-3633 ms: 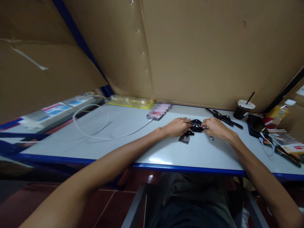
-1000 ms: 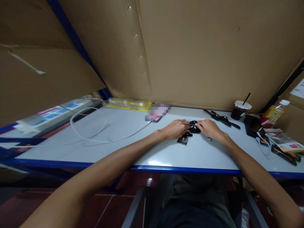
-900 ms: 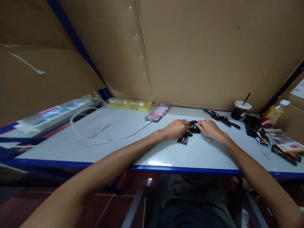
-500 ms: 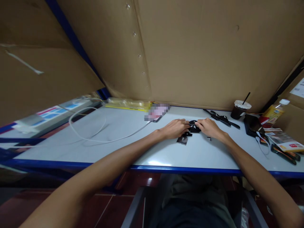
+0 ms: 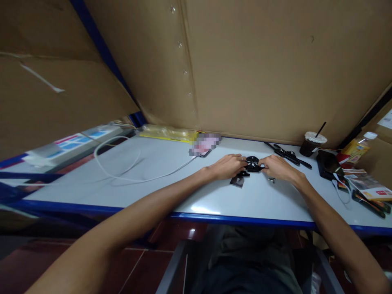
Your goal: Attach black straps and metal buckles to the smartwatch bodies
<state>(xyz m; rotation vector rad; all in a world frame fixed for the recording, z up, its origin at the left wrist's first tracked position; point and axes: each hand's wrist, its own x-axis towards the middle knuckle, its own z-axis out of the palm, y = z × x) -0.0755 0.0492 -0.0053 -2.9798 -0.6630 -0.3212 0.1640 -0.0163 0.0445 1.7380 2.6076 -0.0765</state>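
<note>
A black tool body (image 5: 252, 164) with a rounded top lies on the white table between my hands. My left hand (image 5: 230, 166), with a ring on one finger, is closed on its left side. On the other side, my right hand (image 5: 277, 167) pinches the tool's right end with thumb and finger. Just below my left hand are a small black part (image 5: 244, 174) and a flat grey metal plate (image 5: 237, 181). A small metal screw (image 5: 271, 180) lies under my right hand.
Black long-handled tools (image 5: 288, 155) lie behind my right hand. Farther right are a dark drink cup (image 5: 311, 143), a bottle (image 5: 358, 149), a black case (image 5: 327, 163) and a packet (image 5: 369, 183). A phone (image 5: 205, 145) with a white cable (image 5: 147, 180) lies at the back.
My right hand has moved slightly right, from the tool's top to its right end, showing more of the black body. The whole view has shifted a little.
</note>
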